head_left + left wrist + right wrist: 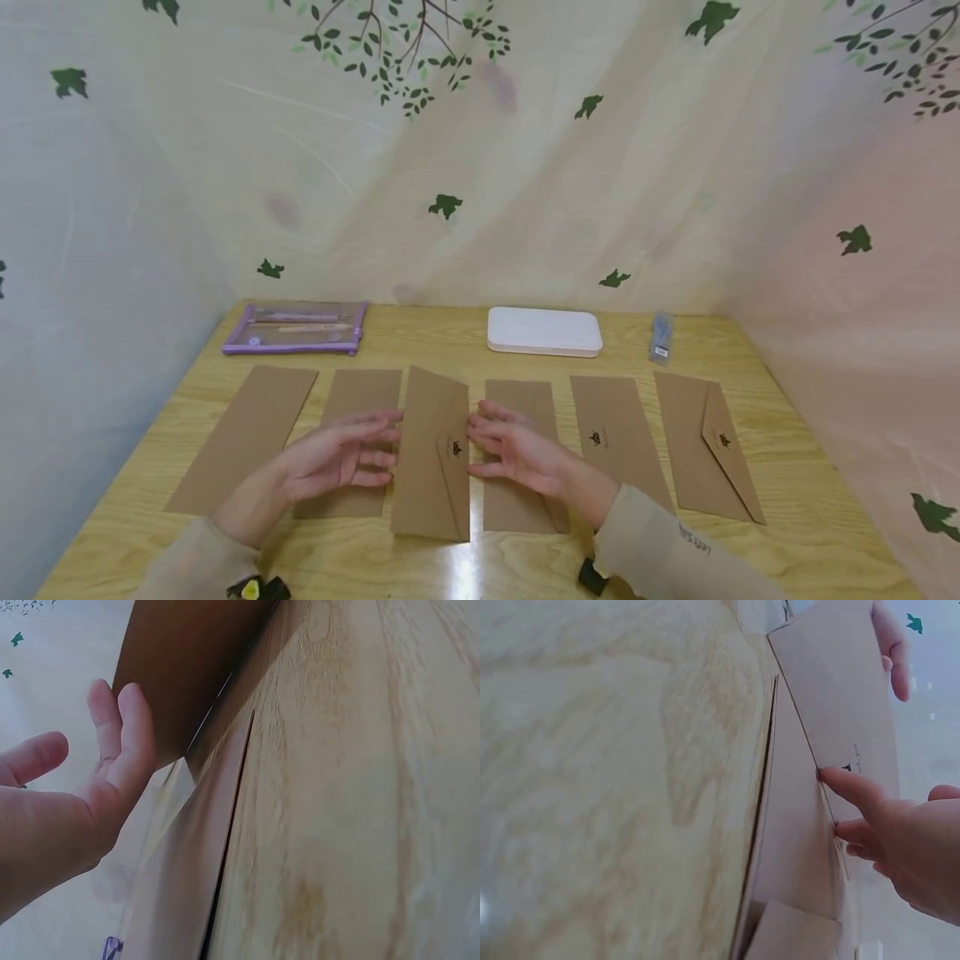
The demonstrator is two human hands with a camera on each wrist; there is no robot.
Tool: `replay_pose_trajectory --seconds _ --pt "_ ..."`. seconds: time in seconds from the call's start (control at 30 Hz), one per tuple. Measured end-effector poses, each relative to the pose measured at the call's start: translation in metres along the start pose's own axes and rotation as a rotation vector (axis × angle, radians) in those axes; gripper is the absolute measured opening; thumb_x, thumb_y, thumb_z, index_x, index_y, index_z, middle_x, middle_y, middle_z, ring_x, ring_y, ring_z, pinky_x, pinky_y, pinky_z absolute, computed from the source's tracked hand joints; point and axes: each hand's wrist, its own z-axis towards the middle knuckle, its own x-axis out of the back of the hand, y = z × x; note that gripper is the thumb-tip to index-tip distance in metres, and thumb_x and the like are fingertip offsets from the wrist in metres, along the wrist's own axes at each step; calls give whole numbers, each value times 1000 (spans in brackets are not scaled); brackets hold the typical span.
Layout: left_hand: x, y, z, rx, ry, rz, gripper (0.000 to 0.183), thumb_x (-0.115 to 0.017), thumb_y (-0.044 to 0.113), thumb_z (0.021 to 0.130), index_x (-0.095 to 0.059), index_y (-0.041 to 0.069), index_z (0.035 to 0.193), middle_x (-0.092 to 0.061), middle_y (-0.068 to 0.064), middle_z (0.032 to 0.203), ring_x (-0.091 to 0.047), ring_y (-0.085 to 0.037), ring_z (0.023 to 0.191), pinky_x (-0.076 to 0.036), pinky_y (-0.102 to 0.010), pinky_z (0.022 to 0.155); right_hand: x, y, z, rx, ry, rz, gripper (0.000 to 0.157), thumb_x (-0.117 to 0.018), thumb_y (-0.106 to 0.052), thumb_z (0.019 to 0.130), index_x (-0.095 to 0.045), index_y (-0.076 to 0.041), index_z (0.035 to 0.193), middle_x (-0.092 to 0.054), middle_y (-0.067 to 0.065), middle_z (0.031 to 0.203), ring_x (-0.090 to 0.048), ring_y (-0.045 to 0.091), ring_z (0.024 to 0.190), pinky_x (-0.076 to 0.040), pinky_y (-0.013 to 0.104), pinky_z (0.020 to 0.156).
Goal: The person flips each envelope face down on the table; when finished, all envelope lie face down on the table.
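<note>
Brown envelope, left grip wide at one edge, right grip wide, touching the other

Left hand hides part of the envelope below it; right hand hides part of another envelope. Lettering beside the crown on the envelope between the hands: too small to read. Packet beyond the right hand: label illegible. Sleeves, behind the hands, cut off by the lower edge.
</note>
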Motion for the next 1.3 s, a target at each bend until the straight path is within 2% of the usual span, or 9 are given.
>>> replay_pose_trajectory --seconds 0.1,0.2,0.4,0.63,0.87,1.03,1.3 --pt "0 0 0 -6 -31 7 39 -37 13 110 -42 6 148 -57 -9 126 -66 -21 101 -54 -44 98 0 -1 2 10 -17 -2 69 -43 -10 107 0 -1 161 -2 24 167 -6 40 152 -37 63 110" --pt "-1 1 1 -7 -30 38 37 -38 13 110 -46 7 145 -56 -11 130 -66 -23 104 -53 -44 99 -2 -1 3 13 -31 -1 70 -44 -11 107 -1 0 161 -2 26 166 -6 41 152 -35 64 111" --pt "-5 3 4 6 8 93 43 -42 16 110 -39 2 150 -56 -14 135 -66 -27 110 -51 -46 103 -8 -2 4 -3 -27 -2 70 -45 -11 106 -3 -3 161 0 25 166 -8 41 152 -33 67 111" --pt "-9 7 5 11 4 139 45 -43 19 110 -37 -1 150 -57 -14 135 -65 -28 111 -49 -49 105 -12 -3 5 -8 -27 -12 70 -46 -16 107 -4 -4 162 4 22 167 -4 40 153 -29 70 111" --pt "-13 8 10 41 21 190 53 -45 22 109 -31 -4 153 -51 -19 144 -60 -33 121 -46 -51 108 -18 -2 4 -6 -18 -32 79 -54 -28 105 -5 0 161 5 19 168 -2 40 153 -30 71 110" --pt "-15 9 10 34 8 217 55 -45 21 109 -28 -5 154 -42 -25 152 -54 -37 128 -43 -52 110 -24 -3 4 -2 -14 -38 85 -56 -35 104 -3 0 161 4 19 168 -2 41 153 -29 72 110" --pt "-18 6 16 25 -13 208 55 -44 14 107 -26 -8 154 -43 -26 151 -52 -38 130 -41 -54 111 -30 -3 7 5 13 -48 98 -61 -41 101 6 -2 161 2 21 168 -1 42 152 -28 74 108"
